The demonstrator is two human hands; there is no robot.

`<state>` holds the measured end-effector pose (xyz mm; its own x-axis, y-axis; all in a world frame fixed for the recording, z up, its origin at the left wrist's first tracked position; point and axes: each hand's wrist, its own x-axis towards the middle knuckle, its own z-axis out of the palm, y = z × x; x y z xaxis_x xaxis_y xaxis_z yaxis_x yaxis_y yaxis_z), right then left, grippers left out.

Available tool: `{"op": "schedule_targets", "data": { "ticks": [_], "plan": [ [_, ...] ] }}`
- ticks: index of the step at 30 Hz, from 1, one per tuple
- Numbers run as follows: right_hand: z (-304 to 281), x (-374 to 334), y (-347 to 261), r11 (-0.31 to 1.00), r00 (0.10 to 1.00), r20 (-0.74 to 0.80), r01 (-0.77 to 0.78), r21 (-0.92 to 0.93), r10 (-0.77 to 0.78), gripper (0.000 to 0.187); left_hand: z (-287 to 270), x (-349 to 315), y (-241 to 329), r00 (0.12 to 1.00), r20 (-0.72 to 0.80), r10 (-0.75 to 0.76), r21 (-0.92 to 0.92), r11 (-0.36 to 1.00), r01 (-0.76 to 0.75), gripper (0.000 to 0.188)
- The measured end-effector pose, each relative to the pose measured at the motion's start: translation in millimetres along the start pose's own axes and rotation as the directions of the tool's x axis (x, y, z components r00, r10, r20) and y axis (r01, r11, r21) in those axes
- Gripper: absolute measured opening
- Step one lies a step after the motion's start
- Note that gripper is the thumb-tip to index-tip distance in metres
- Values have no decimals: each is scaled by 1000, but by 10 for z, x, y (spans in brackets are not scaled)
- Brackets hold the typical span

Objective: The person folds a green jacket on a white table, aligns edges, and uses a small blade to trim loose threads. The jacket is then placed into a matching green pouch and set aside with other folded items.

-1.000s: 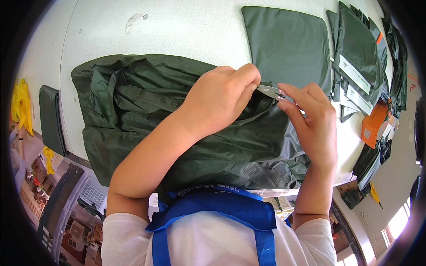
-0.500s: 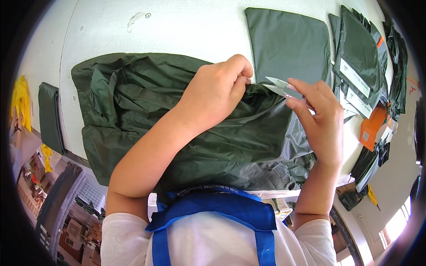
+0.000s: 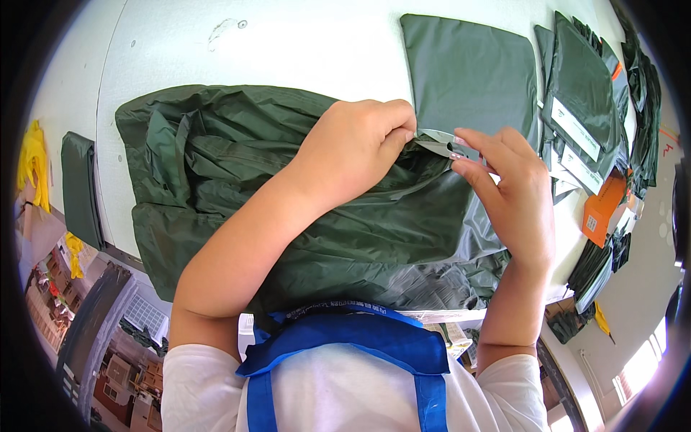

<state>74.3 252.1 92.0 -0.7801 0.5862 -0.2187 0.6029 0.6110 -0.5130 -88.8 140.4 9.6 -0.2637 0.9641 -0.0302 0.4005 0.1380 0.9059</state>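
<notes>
A crumpled dark green coated-fabric piece [image 3: 237, 173] is spread over the table in front of me. My left hand [image 3: 360, 147] is closed, pinching the edge of this fabric between thumb and fingers. Opposite it, my right hand [image 3: 507, 180] grips small metal thread snips [image 3: 464, 149] between thumb and fingers. The blades point left and reach close to the left fingertips, just above the fabric edge. Whether they touch the fabric or a thread I cannot tell.
A flat folded green pouch [image 3: 471, 72] lies beyond my hands. Stacked green packs [image 3: 583, 93] with white labels and an orange card [image 3: 603, 209] sit at the right. Another folded green bundle [image 3: 83, 191] rests at the table's left edge. Yellow cloth [image 3: 32, 165] hangs far left.
The snips have moved left toward my left fingertips, and their blades have come closer together. My left hand has shifted slightly right and down, still pinching the fabric.
</notes>
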Motion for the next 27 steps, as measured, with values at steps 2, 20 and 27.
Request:
{"op": "schedule_targets", "data": {
  "ticks": [2,20,27],
  "plan": [
    [8,17,-7,1000,1000,2,-1,-29,1,25,-1,-4,0,999,-26,35,45,998,-34,6],
    [-4,56,-97,994,1000,13,0,-109,1,22,71,21,-26,994,15,113,229,967,-113,5],
    [30,62,-157,982,999,-10,33,-188,-36,20,85,-8,-2,973,-18,228,300,930,-212,5]
  ]
}}
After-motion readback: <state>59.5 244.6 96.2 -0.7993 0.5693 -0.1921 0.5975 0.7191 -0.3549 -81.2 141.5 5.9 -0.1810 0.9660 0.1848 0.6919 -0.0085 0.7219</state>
